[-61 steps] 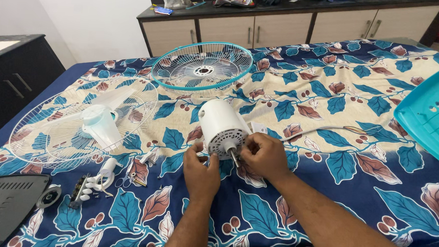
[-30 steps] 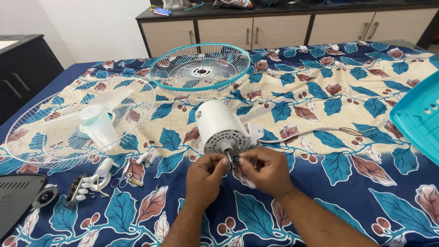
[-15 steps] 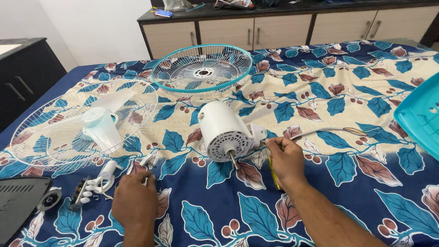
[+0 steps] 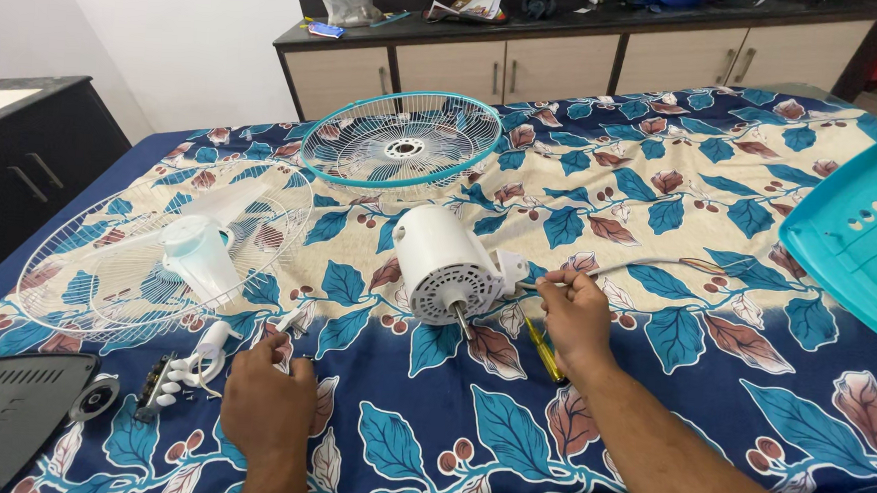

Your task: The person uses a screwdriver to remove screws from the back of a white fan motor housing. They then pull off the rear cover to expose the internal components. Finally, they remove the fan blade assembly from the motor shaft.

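L hand [image 4: 268,400] has left white fan motor [image 4: 444,267] at bed centre, now at 8 o'clock, fingers curled over small parts; R hand [image 4: 575,314] at 3 o'clock pinches wire [image 4: 648,263], so work shifts to parts pickup.

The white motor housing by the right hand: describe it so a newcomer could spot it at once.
On the blue floral bedsheet, look below the teal-rimmed fan grille. There lies the white motor housing, a squat drum on its side beside the right hand. Only it has a vented face with a metal shaft sticking out.
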